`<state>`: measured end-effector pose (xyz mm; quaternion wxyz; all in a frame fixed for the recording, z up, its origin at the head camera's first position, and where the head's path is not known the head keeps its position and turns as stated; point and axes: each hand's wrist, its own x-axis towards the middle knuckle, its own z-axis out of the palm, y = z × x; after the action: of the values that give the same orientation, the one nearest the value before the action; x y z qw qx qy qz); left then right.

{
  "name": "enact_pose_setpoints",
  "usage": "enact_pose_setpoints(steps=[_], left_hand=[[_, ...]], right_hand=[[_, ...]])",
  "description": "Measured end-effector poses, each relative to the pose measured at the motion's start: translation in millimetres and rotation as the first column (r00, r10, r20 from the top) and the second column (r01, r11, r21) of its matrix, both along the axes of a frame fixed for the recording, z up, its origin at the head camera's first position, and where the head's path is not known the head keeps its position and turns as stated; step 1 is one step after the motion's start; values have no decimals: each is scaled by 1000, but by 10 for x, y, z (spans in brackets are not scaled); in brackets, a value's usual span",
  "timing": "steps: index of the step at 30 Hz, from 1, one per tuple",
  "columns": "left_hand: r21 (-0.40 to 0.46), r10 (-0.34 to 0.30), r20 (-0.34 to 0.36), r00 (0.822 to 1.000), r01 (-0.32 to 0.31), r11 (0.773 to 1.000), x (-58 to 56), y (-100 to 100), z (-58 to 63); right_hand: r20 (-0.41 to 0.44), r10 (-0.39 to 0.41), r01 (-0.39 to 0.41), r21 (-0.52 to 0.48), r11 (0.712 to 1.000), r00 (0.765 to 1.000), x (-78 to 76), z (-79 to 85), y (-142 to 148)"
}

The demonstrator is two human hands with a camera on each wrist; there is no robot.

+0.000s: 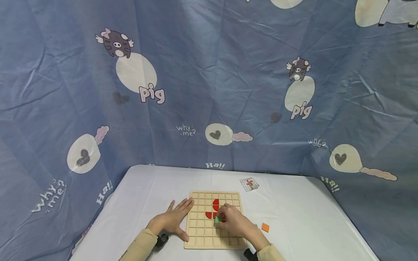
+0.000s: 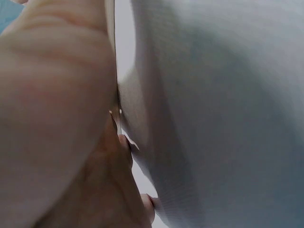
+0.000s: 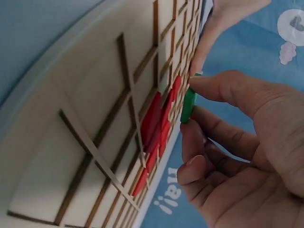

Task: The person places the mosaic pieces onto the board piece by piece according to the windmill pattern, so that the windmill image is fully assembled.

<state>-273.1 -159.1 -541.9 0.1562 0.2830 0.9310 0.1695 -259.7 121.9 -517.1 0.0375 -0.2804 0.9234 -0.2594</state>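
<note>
A square wooden grid board [image 1: 197, 232] lies on the white table. Red rounded pieces [image 1: 208, 215] sit in several cells around its middle, partly covered by my right hand [image 1: 232, 219]. Between thumb and fingertips that hand pinches a green tile [image 3: 188, 104], close over the board just below the red pieces. My left hand [image 1: 173, 219] is spread flat at the board's left side, fingertips at the upper left edge and thumb at the lower left. In the left wrist view, the palm and fingers [image 2: 107, 185] fill the left part and most of the board is hidden.
An orange square tile [image 1: 265, 227] lies on the table right of the board, with a bit of green [image 1: 256, 226] showing beside my right forearm. Behind the board, toward the right, is a pattern card [image 1: 249, 184] with a red flower. A blue printed curtain [image 1: 196, 90] hangs behind the table.
</note>
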Motion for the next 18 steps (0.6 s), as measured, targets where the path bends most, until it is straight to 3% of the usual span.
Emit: enact_pose_setpoints(steps=[10, 18], left_hand=[[-3, 4, 6, 1000, -4, 1000, -14, 9, -15], [-12, 12, -5, 1000, -12, 1000, -31, 7, -38]], right_hand=[[16, -14, 13, 65, 998, 1000, 0, -86, -53], [-6, 30, -29, 53, 998, 1000, -42, -127, -36]])
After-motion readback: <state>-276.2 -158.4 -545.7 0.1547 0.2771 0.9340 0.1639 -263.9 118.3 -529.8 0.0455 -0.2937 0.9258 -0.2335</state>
